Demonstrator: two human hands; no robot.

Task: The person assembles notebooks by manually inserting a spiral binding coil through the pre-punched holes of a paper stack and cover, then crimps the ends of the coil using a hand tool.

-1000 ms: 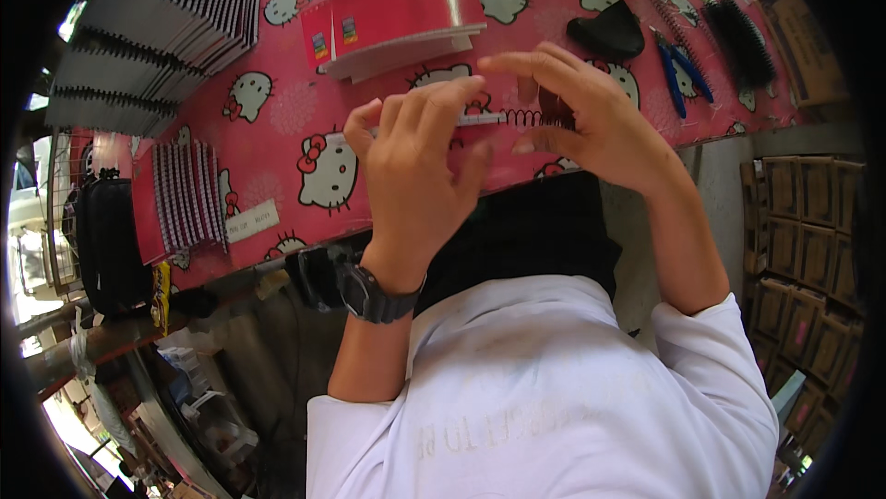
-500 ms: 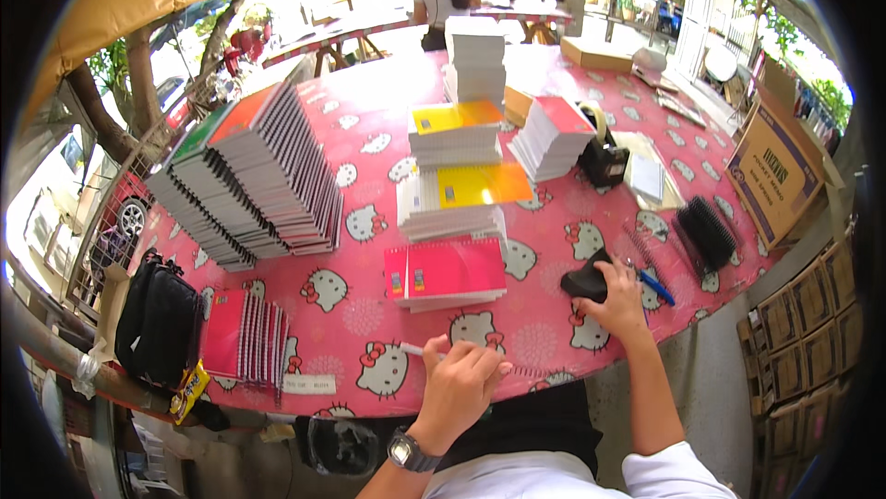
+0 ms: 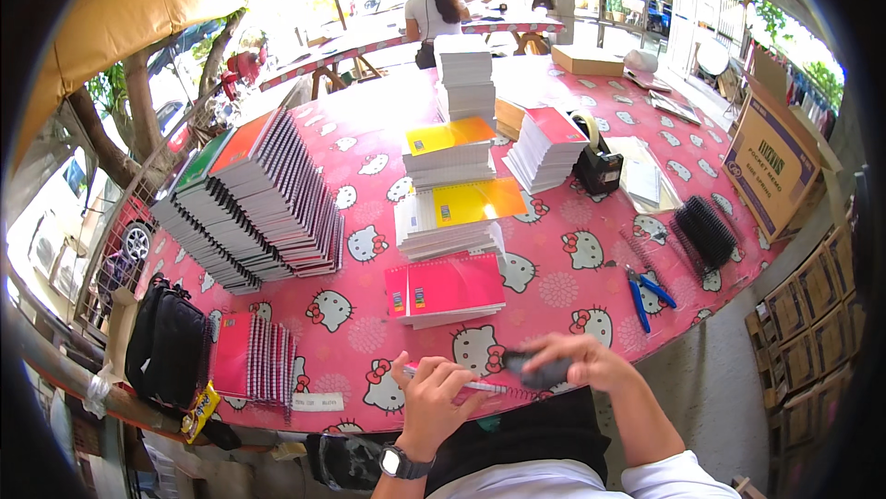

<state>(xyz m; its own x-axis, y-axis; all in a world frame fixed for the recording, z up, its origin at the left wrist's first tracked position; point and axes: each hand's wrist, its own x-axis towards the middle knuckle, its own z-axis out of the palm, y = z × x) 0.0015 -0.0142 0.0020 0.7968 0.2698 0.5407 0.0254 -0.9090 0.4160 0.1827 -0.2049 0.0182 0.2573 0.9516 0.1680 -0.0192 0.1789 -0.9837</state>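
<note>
My left hand (image 3: 437, 397), with a watch on its wrist, grips a small notebook (image 3: 475, 386) at the table's front edge. From the notebook's right end sticks out a thin spiral coil (image 3: 524, 395). My right hand (image 3: 585, 360), slightly blurred, is closed round a dark rounded object (image 3: 543, 370) held just above the coil; its exact kind is unclear. Pink-covered notebooks (image 3: 452, 287) lie stacked just beyond my hands. Blue-handled pliers (image 3: 639, 300) lie spread to the right, beside a loose coil (image 3: 643, 254) and a bundle of black coils (image 3: 707, 233).
Tall stacks of spiral notebooks (image 3: 268, 199) stand at the left, near a black bag (image 3: 166, 337) and red notebooks (image 3: 251, 360). Yellow-covered stacks (image 3: 452, 213) fill the middle. A tape dispenser (image 3: 598, 167) and a cardboard box (image 3: 771, 162) are at right. Two people sit at a far table (image 3: 318, 56).
My right hand has picked up the dark object and carried it left and nearer, to the coil beside my left hand. The pliers now show fully. The view has shifted slightly.
</note>
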